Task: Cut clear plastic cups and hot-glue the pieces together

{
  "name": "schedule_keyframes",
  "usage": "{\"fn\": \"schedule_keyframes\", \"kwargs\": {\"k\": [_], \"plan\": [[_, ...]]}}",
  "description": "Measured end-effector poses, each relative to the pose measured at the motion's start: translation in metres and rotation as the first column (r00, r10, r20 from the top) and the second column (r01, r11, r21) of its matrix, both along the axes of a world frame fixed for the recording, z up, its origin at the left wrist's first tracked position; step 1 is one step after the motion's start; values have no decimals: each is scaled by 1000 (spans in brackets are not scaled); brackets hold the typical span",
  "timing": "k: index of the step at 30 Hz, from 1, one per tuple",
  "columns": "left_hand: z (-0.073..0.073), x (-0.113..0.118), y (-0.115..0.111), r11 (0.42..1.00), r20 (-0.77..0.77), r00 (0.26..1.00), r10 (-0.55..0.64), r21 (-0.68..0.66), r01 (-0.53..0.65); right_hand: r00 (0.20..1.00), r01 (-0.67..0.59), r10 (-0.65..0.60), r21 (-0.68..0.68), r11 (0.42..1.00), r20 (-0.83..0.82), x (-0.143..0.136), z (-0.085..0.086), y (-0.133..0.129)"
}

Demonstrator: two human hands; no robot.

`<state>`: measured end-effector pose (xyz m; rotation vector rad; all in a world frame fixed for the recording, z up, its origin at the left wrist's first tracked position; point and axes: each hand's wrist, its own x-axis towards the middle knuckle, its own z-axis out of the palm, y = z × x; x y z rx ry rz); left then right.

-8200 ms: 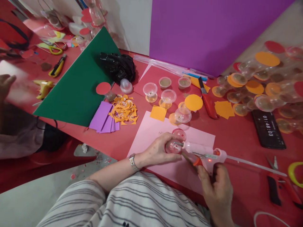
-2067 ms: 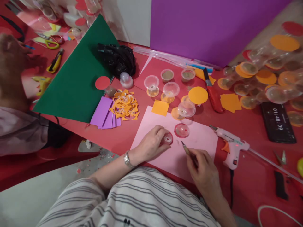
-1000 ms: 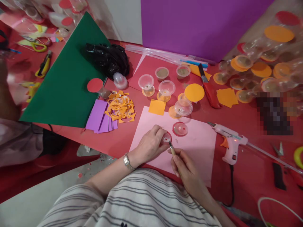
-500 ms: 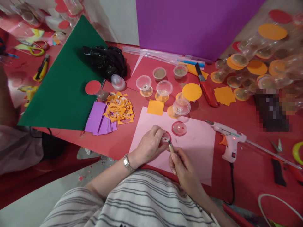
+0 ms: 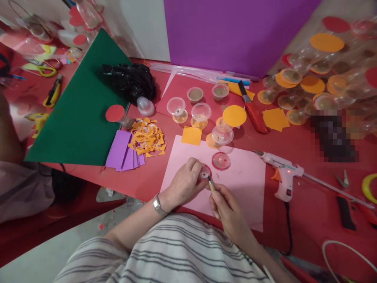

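Note:
My left hand (image 5: 187, 179) is closed on a small clear plastic cup (image 5: 205, 172) with a red rim, above the pink sheet (image 5: 244, 188). Between my right hand's (image 5: 225, 204) fingers is a slim wooden-handled tool (image 5: 212, 188). Its dark tip meets the near side of the cup; the exact kind of tool is too small to tell. Just beyond the cup, a clear plastic dome on a red disc (image 5: 221, 160) lies on the sheet. Farther back stand clear cups on orange discs, among them one cup (image 5: 201, 113) behind an orange paper square (image 5: 191, 135).
A pink glue gun (image 5: 284, 173) lies to the right, its cord hanging off the edge. Orange paper scraps (image 5: 149, 135), purple paper (image 5: 119, 149) and a green board (image 5: 79, 106) are left. A red-handled cutter (image 5: 255, 114) lies behind. Stacked cups (image 5: 312, 84) crowd the right.
The view has shifted slightly, so things sit a little farther left in the picture. Both hands keep their hold, with the tool's tip still at the cup.

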<state>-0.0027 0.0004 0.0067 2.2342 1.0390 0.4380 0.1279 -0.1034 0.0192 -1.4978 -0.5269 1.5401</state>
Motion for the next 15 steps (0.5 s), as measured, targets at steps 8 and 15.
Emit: {"fn": "schedule_keyframes", "kwargs": {"k": [8,15], "plan": [[1,0,-1,999,-7,999,-35,15,35,1000,-3,3,26,1000,17,3,-2,3],[0,-1,0,999,-12,999,-42,24,42,1000,-16,16,9,1000,-16,7,0,8]]}}
